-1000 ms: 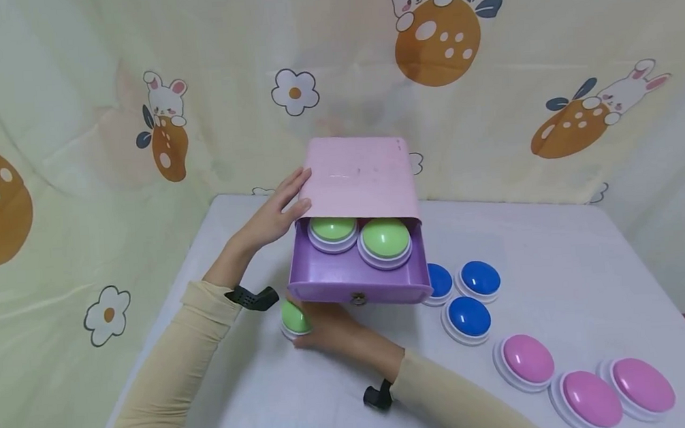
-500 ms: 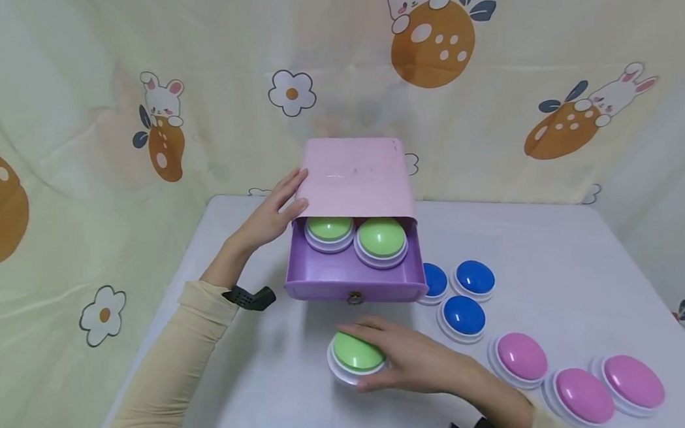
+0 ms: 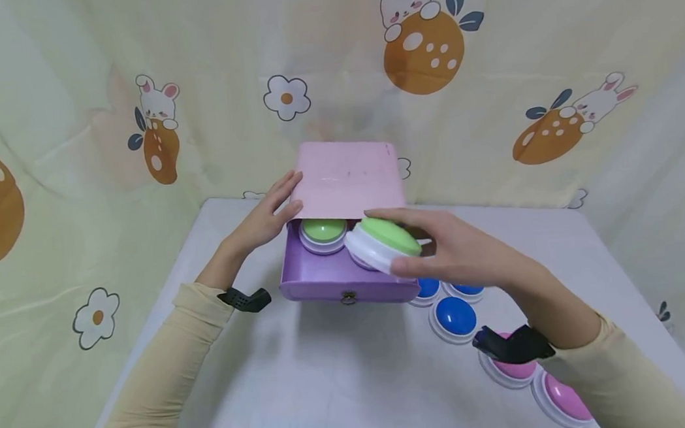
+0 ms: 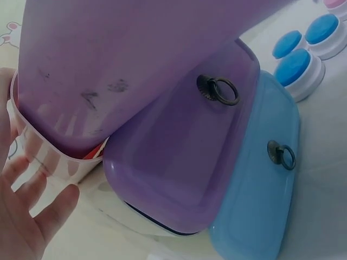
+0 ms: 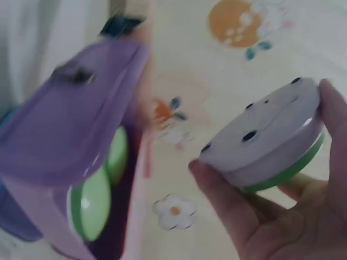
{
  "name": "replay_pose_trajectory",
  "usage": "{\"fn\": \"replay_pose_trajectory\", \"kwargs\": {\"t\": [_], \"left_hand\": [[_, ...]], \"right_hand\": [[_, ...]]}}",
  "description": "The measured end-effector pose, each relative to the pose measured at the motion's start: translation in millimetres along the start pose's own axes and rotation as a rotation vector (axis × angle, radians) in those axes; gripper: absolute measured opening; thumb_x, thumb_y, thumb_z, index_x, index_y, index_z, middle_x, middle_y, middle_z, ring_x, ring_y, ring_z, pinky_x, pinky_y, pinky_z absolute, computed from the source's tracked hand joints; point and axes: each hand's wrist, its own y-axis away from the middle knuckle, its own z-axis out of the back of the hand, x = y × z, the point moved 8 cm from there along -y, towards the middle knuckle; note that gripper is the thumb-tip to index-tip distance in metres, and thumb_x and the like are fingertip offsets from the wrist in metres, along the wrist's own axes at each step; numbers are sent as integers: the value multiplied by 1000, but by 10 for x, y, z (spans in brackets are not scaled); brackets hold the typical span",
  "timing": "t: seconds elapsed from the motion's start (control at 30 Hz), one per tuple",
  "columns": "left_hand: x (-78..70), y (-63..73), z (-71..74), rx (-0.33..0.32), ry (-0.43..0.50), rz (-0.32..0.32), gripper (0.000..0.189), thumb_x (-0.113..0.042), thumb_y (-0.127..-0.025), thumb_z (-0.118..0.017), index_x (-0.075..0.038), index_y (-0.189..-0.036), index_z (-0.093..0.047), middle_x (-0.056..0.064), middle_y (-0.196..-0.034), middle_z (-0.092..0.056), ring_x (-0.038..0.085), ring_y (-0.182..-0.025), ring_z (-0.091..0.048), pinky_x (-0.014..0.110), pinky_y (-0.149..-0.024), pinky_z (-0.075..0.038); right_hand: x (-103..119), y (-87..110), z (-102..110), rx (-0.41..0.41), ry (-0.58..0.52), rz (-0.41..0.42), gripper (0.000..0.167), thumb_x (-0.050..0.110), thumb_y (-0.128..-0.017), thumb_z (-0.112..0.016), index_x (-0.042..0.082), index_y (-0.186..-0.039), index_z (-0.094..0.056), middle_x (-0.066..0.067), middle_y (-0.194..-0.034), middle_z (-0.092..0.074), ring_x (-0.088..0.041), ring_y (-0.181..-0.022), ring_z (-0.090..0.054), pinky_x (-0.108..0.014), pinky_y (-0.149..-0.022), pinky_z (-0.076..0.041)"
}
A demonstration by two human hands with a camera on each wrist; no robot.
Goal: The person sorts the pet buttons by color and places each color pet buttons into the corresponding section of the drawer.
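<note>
My right hand [image 3: 456,249] grips a green-domed push button [image 3: 388,237] with a white base, tilted above the open top drawer [image 3: 318,290] of a pink drawer cabinet [image 3: 349,181]. In the right wrist view its white underside [image 5: 260,135] faces the camera, with thumb and fingers at its edges. A second green button [image 3: 322,231] sits in the purple drawer; another beside it is mostly hidden behind the held one in the head view. My left hand [image 3: 266,215] rests its extended fingers on the cabinet's left side.
Below the open drawer, the left wrist view shows a closed purple drawer [image 4: 173,146] and a blue drawer [image 4: 260,173], both with ring pulls. Several blue buttons [image 3: 456,316] stand right of the cabinet. Pink buttons [image 3: 566,400] lie nearer, partly under my right arm. A patterned curtain [image 3: 225,116] hangs behind.
My right hand has taken the green button from the table left of and below the drawer, swung it right, and raised it over the open drawer. My left hand stays on the cabinet.
</note>
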Motion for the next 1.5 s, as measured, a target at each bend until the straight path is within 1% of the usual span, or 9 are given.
{"fn": "replay_pose_trajectory", "kwargs": {"t": [0.1,0.27,0.43,0.7,0.9,1.1,1.33,1.43,1.5], "left_hand": [[111,-34,-31,-2,-4,-3,60,-22,-98,-46,-13,-152,-21,11,-161,-6,29,-148,-3,54,-117,-9],[381,-133,-96,-6,-17,-8,64,-44,-97,-47,-27,-152,-21,1,-161,-6,22,-149,-4,53,-117,-11],[369,-132,-80,-14,-14,-17,71,-57,-93,-46,-28,-152,-22,0,-161,-7,22,-149,-4,53,-118,-11],[346,-136,-47,-25,-10,-19,62,-41,-97,-48,-26,-152,-22,1,-161,-8,21,-148,-5,52,-118,-11],[367,-148,-17,-30,-9,-6,61,-27,-98,-49,-23,-152,-22,4,-161,-7,24,-149,-4,55,-117,-10],[405,-138,22,-49,2,-16,61,-30,-98,-49,-22,-152,-23,3,-161,-8,23,-149,-4,53,-118,-9],[436,-128,-4,-53,-4,-31,66,-48,-95,-48,-25,-152,-24,2,-161,-10,21,-148,-6,50,-118,-9],[442,-135,-7,-53,-4,-26,64,-47,-96,-48,-26,-152,-24,1,-161,-10,21,-148,-7,50,-118,-10],[442,-144,-5,-51,-4,-26,62,-42,-97,-48,-25,-152,-24,1,-161,-10,21,-148,-7,51,-118,-11]], "right_hand": [[-188,-184,16,-25,90,-80,69,45,-84,-68,24,-144,-42,-4,-128,-55,-23,-112,-53,-39,-87,-53],[-441,-330,-85,7,169,-136,73,52,-80,-69,22,-142,-44,-1,-121,-59,-19,-106,-52,-35,-84,-49],[-520,-364,-120,-11,160,-115,73,50,-81,-69,20,-143,-44,0,-124,-58,-18,-106,-52,-35,-86,-48],[-550,-293,-227,0,242,-75,78,54,-79,-69,28,-146,-38,-2,-139,-45,-21,-122,-48,-43,-98,-47],[-583,-214,-228,14,241,-77,76,45,-82,-71,29,-147,-36,-3,-141,-36,-24,-127,-43,-45,-102,-44],[-518,-312,-229,72,280,-11,73,32,-80,-76,26,-144,-40,-5,-133,-38,-23,-119,-46,-43,-99,-47],[-351,-470,-452,178,433,170,70,20,-78,-79,20,-140,-47,-7,-146,-40,-27,-133,-40,-44,-103,-44],[-314,-504,-546,200,499,236,70,17,-78,-78,18,-140,-45,-8,-150,-38,-29,-138,-36,-45,-106,-40],[-316,-531,-579,208,519,240,70,16,-79,-77,21,-141,-44,-7,-151,-36,-28,-134,-42,-43,-104,-43]]}}
